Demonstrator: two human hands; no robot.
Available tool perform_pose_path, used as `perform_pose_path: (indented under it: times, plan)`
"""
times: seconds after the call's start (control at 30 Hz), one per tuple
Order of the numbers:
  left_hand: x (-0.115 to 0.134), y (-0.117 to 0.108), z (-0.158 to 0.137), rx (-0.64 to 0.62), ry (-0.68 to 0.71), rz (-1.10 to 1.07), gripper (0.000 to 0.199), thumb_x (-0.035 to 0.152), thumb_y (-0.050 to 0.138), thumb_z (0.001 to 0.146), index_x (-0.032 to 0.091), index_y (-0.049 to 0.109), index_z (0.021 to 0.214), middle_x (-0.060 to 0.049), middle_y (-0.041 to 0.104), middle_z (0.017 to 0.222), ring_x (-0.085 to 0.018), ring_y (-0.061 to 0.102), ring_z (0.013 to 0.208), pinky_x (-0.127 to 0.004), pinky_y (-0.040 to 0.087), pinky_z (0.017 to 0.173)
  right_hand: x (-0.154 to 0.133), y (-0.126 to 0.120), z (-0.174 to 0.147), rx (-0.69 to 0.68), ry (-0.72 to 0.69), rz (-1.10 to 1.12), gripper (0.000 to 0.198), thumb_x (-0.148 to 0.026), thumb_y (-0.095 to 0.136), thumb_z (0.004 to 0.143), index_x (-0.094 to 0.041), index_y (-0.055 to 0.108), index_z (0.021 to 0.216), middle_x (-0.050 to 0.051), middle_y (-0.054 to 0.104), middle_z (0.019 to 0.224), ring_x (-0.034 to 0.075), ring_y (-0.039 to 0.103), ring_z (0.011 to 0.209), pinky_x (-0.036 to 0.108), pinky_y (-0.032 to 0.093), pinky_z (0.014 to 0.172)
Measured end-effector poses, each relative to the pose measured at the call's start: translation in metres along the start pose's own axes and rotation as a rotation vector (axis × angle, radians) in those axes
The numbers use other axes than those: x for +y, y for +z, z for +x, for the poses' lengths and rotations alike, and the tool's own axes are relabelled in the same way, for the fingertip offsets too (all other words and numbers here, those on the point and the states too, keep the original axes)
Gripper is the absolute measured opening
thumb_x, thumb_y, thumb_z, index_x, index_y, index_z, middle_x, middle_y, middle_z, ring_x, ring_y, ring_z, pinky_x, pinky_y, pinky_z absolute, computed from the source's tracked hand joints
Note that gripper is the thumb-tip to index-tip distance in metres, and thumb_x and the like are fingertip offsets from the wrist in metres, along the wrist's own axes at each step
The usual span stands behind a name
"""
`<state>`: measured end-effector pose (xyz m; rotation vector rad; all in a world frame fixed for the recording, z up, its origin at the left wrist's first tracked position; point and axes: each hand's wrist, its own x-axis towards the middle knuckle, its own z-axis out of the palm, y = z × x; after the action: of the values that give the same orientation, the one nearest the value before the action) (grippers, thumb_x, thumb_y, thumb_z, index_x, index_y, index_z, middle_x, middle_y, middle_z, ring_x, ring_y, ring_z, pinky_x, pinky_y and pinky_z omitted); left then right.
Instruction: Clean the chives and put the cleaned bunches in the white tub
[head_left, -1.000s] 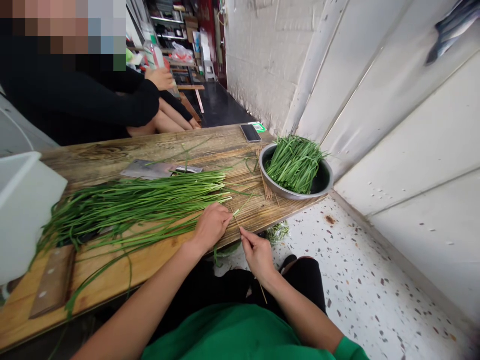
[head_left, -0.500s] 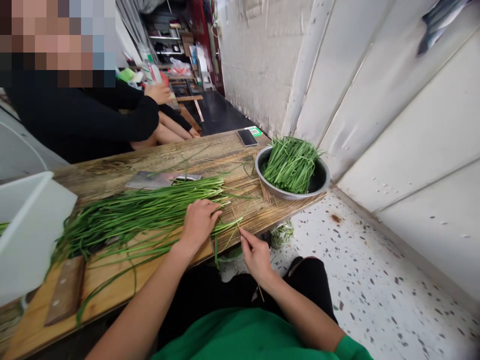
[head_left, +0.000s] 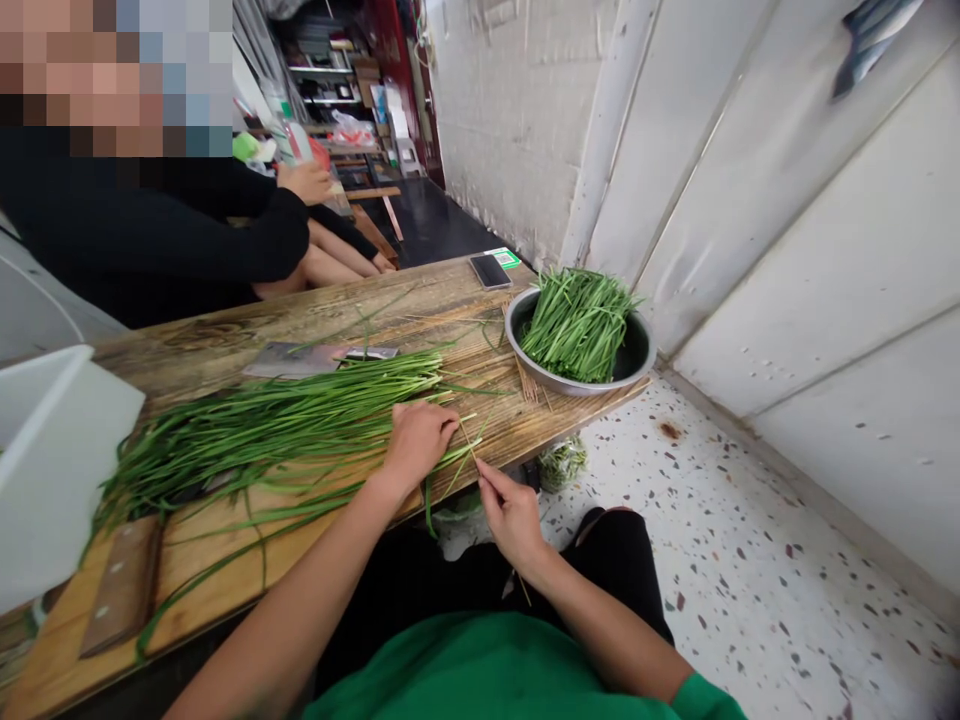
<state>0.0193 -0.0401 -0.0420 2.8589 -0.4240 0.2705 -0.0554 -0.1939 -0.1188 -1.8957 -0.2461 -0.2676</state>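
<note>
My right hand (head_left: pixel 514 510) pinches a thin bamboo skewer (head_left: pixel 471 445), its upper end slanting up toward my left fingers and its tail hanging below the hand. My left hand (head_left: pixel 421 440) is closed, thumb and fingertips pinched on a green chive stalk beside the skewer's tip; a pale stalk end shows just past the fingers. A few chive ends (head_left: pixel 469 448) lie across the skewer below there. Behind and left of my left hand, a long heap of garlic chives (head_left: pixel 277 415) spreads over the table and cutting board (head_left: pixel 225 565).
A metal bowl (head_left: pixel 574 385) holds cut chives; loose skewers (head_left: pixel 529 385) lie beside it. A cleaver (head_left: pixel 292 360) and phone (head_left: pixel 491 271) rest on the wooden table (head_left: pixel 195 340). A wooden-handled knife (head_left: pixel 120 590) and white bin (head_left: pixel 67 470) are at left. Another person (head_left: pixel 187 240) sits opposite.
My left hand has moved right, its pinched fingertips closer to the skewer's upper end. My right hand and the skewer stay almost in place. The view has shifted slightly.
</note>
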Motion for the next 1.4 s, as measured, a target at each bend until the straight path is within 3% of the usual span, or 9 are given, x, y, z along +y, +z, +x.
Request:
perform_pose_path:
  times: [0.23, 1.4]
  plan:
    - [-0.0056, 0.0075, 0.001, 0.032, -0.063, -0.043, 0.023, 0.031, 0.045, 0.081, 0.023, 0.067, 0.082, -0.003, 0.067, 0.087, -0.021, 0.053, 0.084, -0.035, 0.027, 0.074, -0.0053, -0.0025, -0.002, -0.011, 0.027, -0.025, 0.031, -0.02, 0.045, 0.081, -0.021, 0.06, 0.108, 0.003, 0.063, 0.105, 0.017, 0.063, 0.089, 0.027, 0.048, 0.084]
    - [-0.0031, 0.0105, 0.0, 0.006, -0.091, -0.071, 0.023, 0.026, 0.044, 0.08, 0.023, 0.067, 0.082, -0.004, 0.067, 0.086, -0.021, 0.055, 0.083, -0.037, 0.027, 0.076, -0.0046, -0.0068, -0.0034, -0.034, 0.057, -0.045, 0.031, -0.021, 0.045, 0.081, -0.02, 0.06, 0.109, 0.003, 0.063, 0.104, 0.016, 0.063, 0.088, 0.025, 0.049, 0.08]
